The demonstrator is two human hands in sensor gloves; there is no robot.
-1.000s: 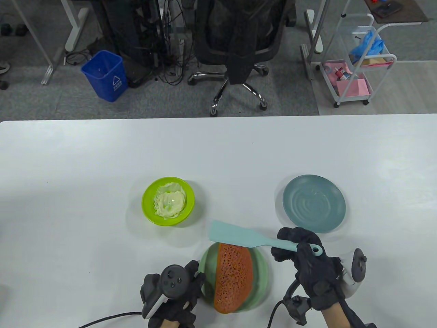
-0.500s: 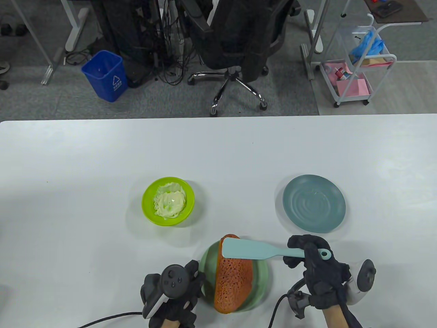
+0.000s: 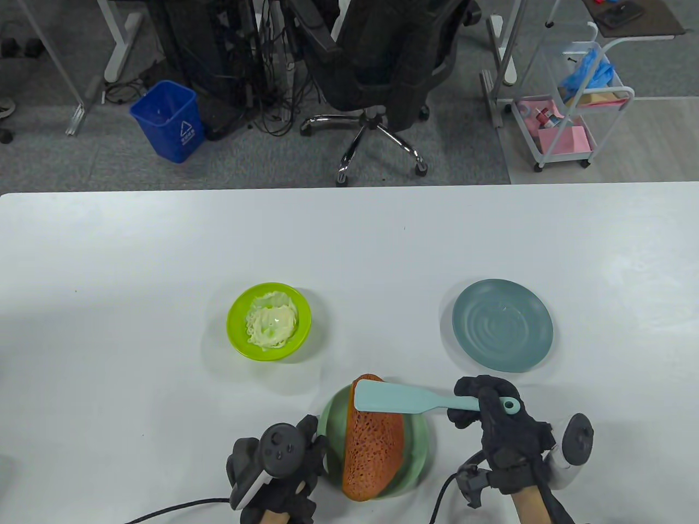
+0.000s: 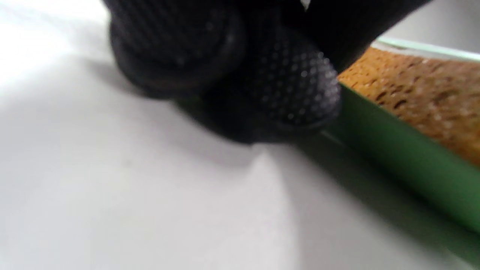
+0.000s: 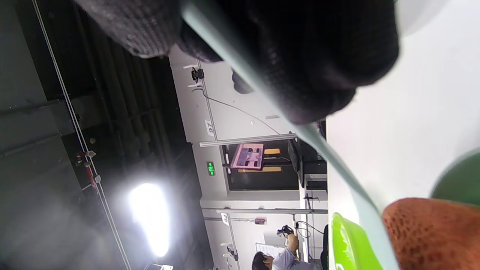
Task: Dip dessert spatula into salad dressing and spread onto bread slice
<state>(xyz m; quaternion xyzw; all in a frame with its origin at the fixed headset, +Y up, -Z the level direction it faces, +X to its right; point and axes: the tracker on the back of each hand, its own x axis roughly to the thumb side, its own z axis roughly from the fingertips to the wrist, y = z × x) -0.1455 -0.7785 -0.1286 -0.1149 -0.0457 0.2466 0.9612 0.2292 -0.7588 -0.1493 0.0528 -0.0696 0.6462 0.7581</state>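
A brown bread slice (image 3: pixel 374 442) lies on a pale green plate (image 3: pixel 423 436) near the table's front edge. My right hand (image 3: pixel 486 409) grips the handle of a light blue dessert spatula (image 3: pixel 390 398); its blade lies over the bread's far end. The spatula handle (image 5: pixel 326 153) and the bread (image 5: pixel 431 232) also show in the right wrist view. A lime green bowl (image 3: pixel 237 327) of pale dressing (image 3: pixel 271 325) stands to the left, beyond the plate. My left hand (image 3: pixel 284 469) rests at the plate's left rim; its fingertips (image 4: pixel 296 86) touch the green rim (image 4: pixel 405 157).
An empty grey-blue plate (image 3: pixel 502 332) sits to the right, beyond my right hand. Cables run from both hands off the table's front edge. An office chair, a blue bin and a trolley stand on the floor past the table's far edge.
My right hand carried the spatula back and down from beside the bowl; its blade now lies over the bread's far end. The left hand has not moved.
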